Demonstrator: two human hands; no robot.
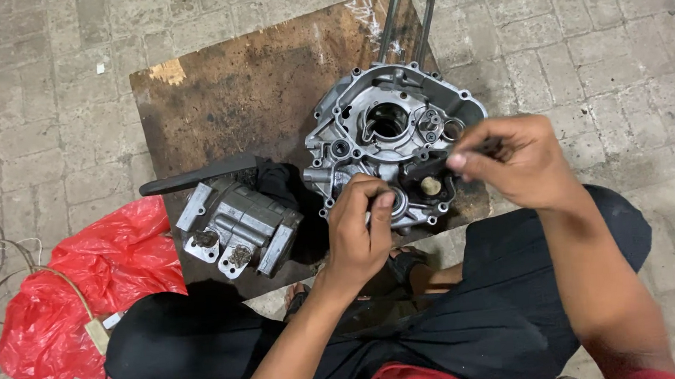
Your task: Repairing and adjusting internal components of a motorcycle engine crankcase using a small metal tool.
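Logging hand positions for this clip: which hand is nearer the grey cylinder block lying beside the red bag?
Left. The left hand is just right of the cylinder block, over the crankcase rim. The right hand is farther right, beyond the crankcase's near edge.

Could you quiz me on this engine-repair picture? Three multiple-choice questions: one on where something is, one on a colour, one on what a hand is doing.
1. Where does the engine case rest?
A. on a stained board
B. in a bucket
C. on a chair

2. What colour is the plastic bag?
A. blue
B. red
C. white

3. What is the right hand doing?
A. lying flat and open
B. pinching a thin dark tool
C. gripping the bag

Answers:
1 A, the board lies under the case.
2 B, it is bright red.
3 B, its fingers close on the tool.
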